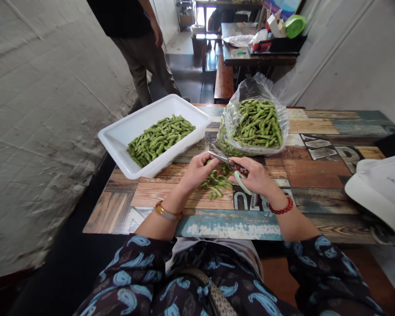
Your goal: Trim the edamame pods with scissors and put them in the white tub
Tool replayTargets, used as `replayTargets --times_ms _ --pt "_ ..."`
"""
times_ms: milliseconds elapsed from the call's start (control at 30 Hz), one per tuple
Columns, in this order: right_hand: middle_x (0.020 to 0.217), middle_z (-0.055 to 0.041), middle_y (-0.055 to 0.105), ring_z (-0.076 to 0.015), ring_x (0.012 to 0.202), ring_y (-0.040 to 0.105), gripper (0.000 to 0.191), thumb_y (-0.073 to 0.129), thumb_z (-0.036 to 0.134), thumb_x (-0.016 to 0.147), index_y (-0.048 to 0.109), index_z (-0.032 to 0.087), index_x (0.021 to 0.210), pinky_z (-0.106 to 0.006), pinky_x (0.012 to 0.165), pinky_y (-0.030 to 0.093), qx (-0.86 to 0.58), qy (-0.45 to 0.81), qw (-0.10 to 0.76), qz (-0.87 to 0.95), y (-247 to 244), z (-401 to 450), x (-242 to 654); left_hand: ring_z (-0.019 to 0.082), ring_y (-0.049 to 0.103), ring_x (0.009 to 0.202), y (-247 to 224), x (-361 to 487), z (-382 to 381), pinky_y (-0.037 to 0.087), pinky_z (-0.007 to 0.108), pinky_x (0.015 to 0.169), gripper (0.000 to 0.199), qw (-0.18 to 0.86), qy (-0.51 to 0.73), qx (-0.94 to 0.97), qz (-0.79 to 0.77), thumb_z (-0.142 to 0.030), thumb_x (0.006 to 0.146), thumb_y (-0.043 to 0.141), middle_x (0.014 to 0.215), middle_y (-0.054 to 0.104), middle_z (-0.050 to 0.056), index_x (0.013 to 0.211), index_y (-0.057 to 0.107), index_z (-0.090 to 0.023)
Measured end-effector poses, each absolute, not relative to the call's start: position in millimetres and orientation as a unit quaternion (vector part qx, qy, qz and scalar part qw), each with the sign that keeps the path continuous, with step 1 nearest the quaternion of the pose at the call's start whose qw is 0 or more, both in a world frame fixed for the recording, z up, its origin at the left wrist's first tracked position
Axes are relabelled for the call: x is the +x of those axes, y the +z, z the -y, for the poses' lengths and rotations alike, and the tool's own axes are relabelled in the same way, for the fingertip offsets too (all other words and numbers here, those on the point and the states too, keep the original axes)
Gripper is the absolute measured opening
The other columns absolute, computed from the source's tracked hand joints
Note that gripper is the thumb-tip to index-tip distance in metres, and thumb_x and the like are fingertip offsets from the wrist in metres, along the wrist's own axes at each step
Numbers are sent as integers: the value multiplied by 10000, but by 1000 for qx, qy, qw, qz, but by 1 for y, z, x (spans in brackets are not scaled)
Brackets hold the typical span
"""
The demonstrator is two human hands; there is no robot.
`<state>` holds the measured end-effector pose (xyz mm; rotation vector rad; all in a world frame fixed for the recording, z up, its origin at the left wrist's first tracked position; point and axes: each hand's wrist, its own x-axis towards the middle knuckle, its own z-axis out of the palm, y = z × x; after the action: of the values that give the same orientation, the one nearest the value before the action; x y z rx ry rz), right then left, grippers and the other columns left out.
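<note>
Patchwork tabletop (312,175) bears loose green pods (216,192) between both hands (197,170).

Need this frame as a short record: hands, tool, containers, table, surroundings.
left_hand: fingertips at the scissors' blade end; whether they pinch a pod is unclear
right_hand: right hand gripping scissors
tool: scissors, pale green handle
tub: white tub, left of the bag, green pods inside
bag: clear plastic bag, open, also holding green pods
loose_pods: small pile on the table, by the hands
table: patchwork wood-look table
surroundings: white cap at right; person standing beyond the tub
</note>
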<state>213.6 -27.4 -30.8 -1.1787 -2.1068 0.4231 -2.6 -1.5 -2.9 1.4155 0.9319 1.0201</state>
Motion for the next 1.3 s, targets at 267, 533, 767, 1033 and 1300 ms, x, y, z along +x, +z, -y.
replayTargets --times_ms 267,533,767,1033,1300 --pt "1061 -104 727 -261 978 689 488 703 466 822 638 199 1225 -420 912 559 -452 165 360 799 -35 29 210 88 381 560 -4 -3 2 307 215 531 311 541 427 612 -388 -431 812 662 591 479 -26 700 596 -148" --pt "1108 -110 738 -265 1013 702 454 714 431 820 662 196 1205 -417 933 564 -454 159 366 797 -38 30 209 76 343 526 -7 -2 2 283 209 497 311 552 427 594 -401 -430 796 673 568 434 -43 694 549 -163" --pt "1122 -102 742 -261 1006 713 421 726 392 807 685 189 1173 -383 909 566 -486 189 388 760 -41 25 207 47 323 449 -8 -5 -5 219 184 431 309 631 470 479 -389 -354 719 754 558 422 -82 781 500 -189" --pt "953 -79 705 -210 781 654 521 753 390 762 635 174 1221 -349 743 564 -483 194 370 769 -41 23 209 20 379 453 -8 -10 -14 222 154 420 398 672 502 377 -392 -357 662 809 667 555 -52 779 474 -176" --pt "939 -66 690 -191 745 628 512 756 378 764 633 197 1226 -334 719 550 -474 185 368 778 -44 23 204 29 409 444 -12 1 -6 228 159 416 377 674 486 407 -379 -348 678 811 648 600 -32 760 491 -168"
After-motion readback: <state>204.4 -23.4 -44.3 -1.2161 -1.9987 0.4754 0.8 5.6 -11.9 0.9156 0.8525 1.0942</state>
